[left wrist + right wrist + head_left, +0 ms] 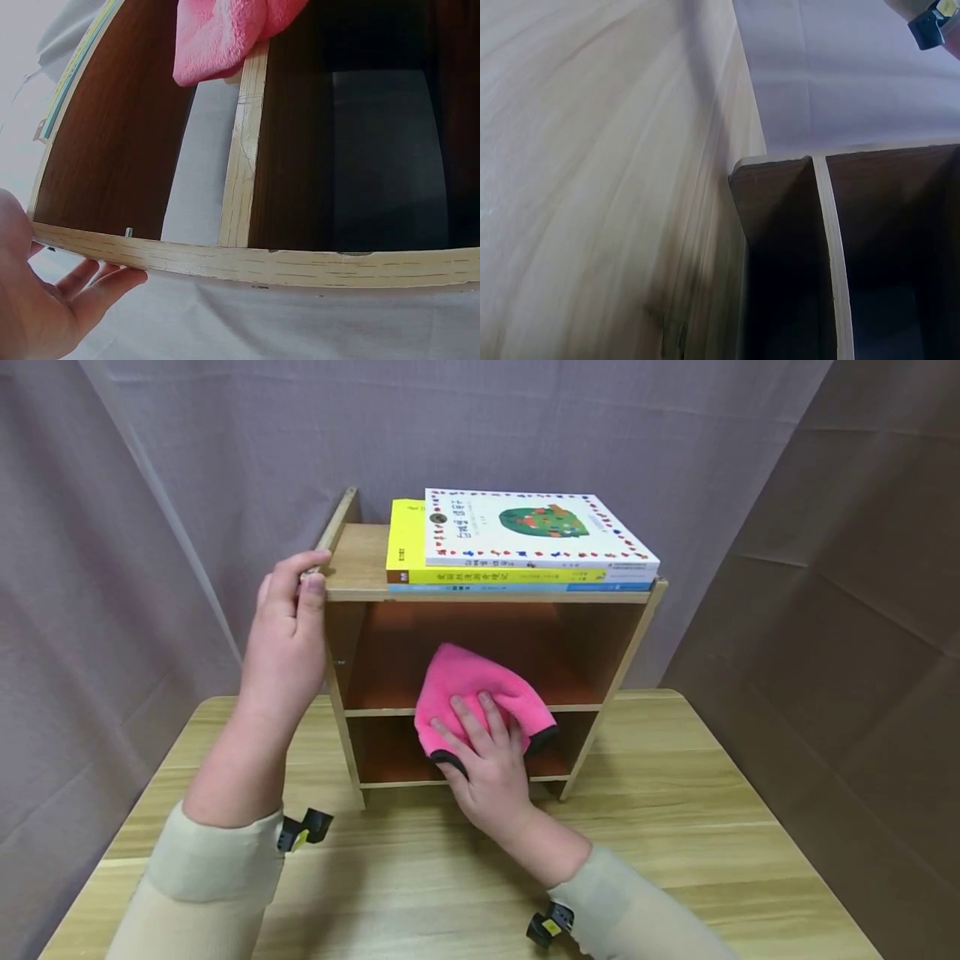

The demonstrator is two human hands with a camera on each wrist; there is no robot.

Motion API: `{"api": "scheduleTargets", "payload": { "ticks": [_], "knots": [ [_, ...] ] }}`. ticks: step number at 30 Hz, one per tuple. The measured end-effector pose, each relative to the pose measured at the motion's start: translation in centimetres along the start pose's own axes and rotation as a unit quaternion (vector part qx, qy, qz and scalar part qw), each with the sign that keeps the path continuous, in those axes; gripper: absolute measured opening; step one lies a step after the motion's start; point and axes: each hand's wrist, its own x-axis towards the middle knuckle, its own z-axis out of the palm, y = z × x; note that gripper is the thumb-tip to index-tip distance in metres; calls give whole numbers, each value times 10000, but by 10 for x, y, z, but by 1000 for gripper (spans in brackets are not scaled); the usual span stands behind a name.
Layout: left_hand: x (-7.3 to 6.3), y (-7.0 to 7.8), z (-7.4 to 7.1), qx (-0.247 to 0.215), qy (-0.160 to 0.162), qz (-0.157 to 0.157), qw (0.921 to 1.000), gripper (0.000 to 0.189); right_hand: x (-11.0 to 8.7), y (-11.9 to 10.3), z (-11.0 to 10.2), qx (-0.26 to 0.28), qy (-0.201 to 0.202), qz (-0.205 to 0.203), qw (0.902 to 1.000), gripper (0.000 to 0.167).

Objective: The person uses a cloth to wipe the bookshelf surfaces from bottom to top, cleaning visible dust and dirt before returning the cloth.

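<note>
At the left, and behind, hangs a pale grey-purple fabric curtain (150,568). My left hand (281,635) grips the upper left corner of a small light-wood shelf unit with a brown interior (360,556), its fingers curled round the side panel (202,260). The unit stands upright on a yellowish wood-grain table (675,810). Stacked on its top lie a yellow paperback book (407,535) and, over it, a white book with a green cover picture (480,539) (a blue spine (607,586) shows underneath). Below them, my right hand (487,768), fingers slightly spread, presses a fluffy pink cloth with black trim (446,681) against the middle board's front edge (576,707). Farthest right hangs brown fabric (840,593).
</note>
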Motion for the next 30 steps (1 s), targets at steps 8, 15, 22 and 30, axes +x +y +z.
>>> {"api": "scheduleTargets", "payload": {
  "ticks": [8, 15, 22, 30],
  "knots": [
    [0, -1, 1, 14, -20, -24, 10000, 43, 4, -10, 7, -21, -182, -10, 9998, 47],
    [0, 0, 1, 57, 0, -14, 10000, 43, 9, -18, 13, 23, -147, -64, 9999, 49],
    [-1, 1, 1, 75, 21, 2, 10000, 43, 14, -26, 17, 54, -181, -75, 9998, 49],
    [-1, 0, 1, 95, 13, -16, 10000, 43, 18, -33, 20, 152, -231, -97, 9996, 50]
  ]
}}
